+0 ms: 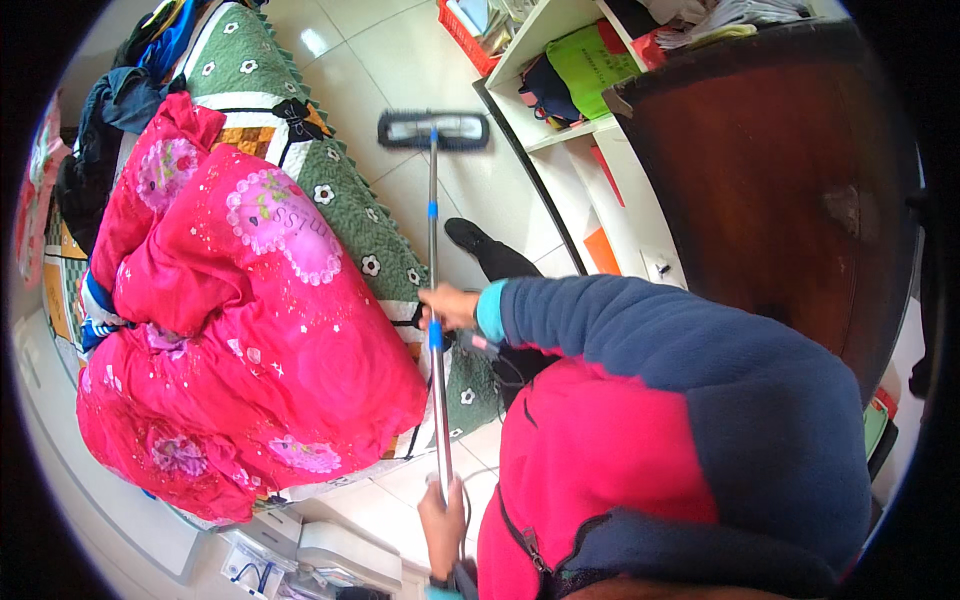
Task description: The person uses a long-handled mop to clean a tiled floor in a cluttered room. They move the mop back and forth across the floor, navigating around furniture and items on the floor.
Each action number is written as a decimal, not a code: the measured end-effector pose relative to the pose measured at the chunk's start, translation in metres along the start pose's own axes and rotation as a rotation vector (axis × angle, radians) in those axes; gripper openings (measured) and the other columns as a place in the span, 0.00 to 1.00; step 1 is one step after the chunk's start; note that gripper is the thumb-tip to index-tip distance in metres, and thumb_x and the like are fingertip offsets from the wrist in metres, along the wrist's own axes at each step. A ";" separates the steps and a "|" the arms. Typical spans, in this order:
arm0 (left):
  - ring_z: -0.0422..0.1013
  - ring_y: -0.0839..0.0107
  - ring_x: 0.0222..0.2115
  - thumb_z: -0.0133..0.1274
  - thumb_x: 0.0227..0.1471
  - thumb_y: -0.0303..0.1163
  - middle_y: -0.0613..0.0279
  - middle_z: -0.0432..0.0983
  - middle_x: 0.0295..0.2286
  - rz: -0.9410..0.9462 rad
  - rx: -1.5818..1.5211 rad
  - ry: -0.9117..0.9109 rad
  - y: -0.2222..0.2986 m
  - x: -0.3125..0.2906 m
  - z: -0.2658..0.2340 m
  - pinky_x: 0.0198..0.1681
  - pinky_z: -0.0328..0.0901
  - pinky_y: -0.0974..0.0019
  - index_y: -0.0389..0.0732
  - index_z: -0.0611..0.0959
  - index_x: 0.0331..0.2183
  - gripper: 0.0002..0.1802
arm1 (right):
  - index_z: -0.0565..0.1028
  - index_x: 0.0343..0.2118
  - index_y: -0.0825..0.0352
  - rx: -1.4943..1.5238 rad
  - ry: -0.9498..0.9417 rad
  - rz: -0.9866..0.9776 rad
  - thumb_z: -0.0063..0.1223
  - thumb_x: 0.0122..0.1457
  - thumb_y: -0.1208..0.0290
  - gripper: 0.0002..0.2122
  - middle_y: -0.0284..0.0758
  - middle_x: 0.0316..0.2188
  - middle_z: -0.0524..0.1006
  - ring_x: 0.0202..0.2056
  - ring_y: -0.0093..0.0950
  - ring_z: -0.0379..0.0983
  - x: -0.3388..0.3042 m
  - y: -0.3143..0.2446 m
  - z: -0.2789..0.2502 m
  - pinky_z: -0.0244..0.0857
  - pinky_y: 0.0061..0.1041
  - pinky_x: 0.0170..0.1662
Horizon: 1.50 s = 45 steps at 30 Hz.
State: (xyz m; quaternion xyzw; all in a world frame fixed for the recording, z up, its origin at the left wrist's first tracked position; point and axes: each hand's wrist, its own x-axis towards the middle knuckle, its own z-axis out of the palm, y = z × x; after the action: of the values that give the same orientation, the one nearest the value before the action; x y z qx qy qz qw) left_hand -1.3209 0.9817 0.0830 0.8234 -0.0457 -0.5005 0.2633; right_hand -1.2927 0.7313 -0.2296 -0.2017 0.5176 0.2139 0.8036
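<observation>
A flat mop point(440, 400) with a silvery pole and blue joints runs away from me, up the middle of the head view. Its wide mop head point(433, 130), dark and fringed around a pale plate, rests on the tiles at the far end. Partway along the pole, just above a blue joint, my right hand point(452, 307) is closed around it. Nearer to me my left hand point(442, 525) grips the pole's lower end, its fingers partly hidden. Both sleeves end in teal cuffs.
Left of the pole stands a bed with a green patchwork cover point(330, 190) and a bright pink quilt point(270, 300). White shelves point(545, 60) and a dark brown wooden panel point(760, 170) are on the right. My black shoe point(466, 236) is on pale tiles point(345, 90) beside the pole.
</observation>
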 end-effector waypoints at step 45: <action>0.54 0.78 0.11 0.37 0.63 0.44 0.68 0.57 0.12 -0.475 -0.514 -0.118 -0.196 -0.241 0.140 0.13 0.49 0.71 0.42 0.67 0.21 0.21 | 0.73 0.35 0.70 -1.008 -0.453 0.244 0.44 0.59 0.59 0.16 0.43 0.21 0.77 0.20 0.29 0.76 -0.087 0.315 -0.080 0.71 0.31 0.21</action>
State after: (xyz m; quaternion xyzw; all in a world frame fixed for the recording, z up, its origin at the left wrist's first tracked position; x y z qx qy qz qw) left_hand -1.5956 1.1770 0.1319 0.6874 0.2592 -0.5898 0.3352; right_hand -1.5589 0.9365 -0.2123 -0.4481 0.1856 0.5639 0.6684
